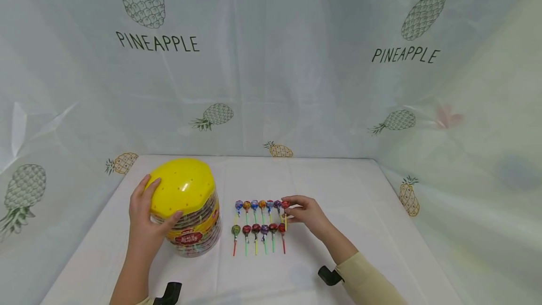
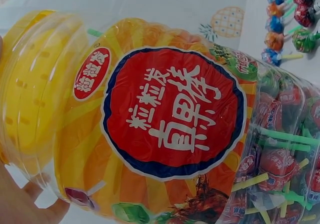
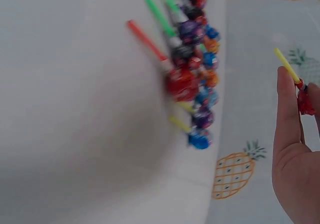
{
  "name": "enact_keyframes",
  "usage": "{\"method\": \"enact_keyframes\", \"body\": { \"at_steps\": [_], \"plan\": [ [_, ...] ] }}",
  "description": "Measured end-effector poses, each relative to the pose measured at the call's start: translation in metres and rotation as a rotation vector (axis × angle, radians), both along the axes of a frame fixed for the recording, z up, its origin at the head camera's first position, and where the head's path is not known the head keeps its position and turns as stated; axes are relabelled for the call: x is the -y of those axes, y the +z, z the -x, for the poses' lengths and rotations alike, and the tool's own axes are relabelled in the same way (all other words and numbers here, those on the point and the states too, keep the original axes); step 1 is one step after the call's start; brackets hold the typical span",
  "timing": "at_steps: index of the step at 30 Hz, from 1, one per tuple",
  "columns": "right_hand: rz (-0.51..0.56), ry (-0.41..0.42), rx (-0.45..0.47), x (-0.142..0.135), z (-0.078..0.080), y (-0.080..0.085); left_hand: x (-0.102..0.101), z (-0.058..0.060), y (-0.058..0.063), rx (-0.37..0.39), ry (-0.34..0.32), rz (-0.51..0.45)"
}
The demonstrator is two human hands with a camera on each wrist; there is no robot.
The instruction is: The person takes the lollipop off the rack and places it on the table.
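A clear jar (image 1: 199,236) with a yellow lid (image 1: 184,185) stands at the left, tilted in the head view. My left hand (image 1: 144,222) grips it at the lid, thumb in front and fingers along the far left side. In the left wrist view, wrapped lollipops (image 2: 277,169) show through the jar's wall below its orange label (image 2: 175,114). My right hand (image 1: 312,215) pinches a red lollipop (image 3: 305,103) with a yellow stick, at the right end of the upper row of lollipops (image 1: 254,204). A lower row of lollipops (image 1: 256,228) lies nearer me, sticks pointing toward me.
The rows lie on a white table (image 1: 338,187) to the right of the jar. A pineapple-print sheet (image 1: 296,84) hangs behind the table and along its sides. A black wrist mount (image 1: 330,276) sits by my right sleeve, another (image 1: 168,293) by my left wrist.
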State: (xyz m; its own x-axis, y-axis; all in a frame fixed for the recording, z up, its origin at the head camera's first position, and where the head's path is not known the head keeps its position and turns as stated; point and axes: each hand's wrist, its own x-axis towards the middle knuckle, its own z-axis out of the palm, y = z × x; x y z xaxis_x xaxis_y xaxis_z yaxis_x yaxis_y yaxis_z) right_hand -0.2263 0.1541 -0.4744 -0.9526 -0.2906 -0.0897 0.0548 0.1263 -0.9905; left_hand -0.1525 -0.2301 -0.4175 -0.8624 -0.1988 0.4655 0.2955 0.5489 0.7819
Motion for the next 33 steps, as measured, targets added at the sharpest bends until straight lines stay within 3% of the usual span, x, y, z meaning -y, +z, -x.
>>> {"method": "enact_keyframes", "body": {
  "at_steps": [12,18,24,33],
  "plan": [
    [-0.112,-0.010,0.071,-0.020,-0.005,-0.027,0.001,0.000,0.001,-0.014,-0.007,-0.002],
    [-0.243,-0.013,0.087,-0.024,-0.001,-0.049,0.000,0.000,-0.001,-0.003,-0.005,0.000],
    [-0.273,-0.011,0.124,-0.022,-0.002,-0.057,0.001,0.001,-0.002,-0.001,-0.006,-0.001],
    [-0.305,-0.019,0.063,-0.021,-0.004,-0.065,0.000,-0.001,-0.001,0.003,-0.005,-0.003]
  ]
}}
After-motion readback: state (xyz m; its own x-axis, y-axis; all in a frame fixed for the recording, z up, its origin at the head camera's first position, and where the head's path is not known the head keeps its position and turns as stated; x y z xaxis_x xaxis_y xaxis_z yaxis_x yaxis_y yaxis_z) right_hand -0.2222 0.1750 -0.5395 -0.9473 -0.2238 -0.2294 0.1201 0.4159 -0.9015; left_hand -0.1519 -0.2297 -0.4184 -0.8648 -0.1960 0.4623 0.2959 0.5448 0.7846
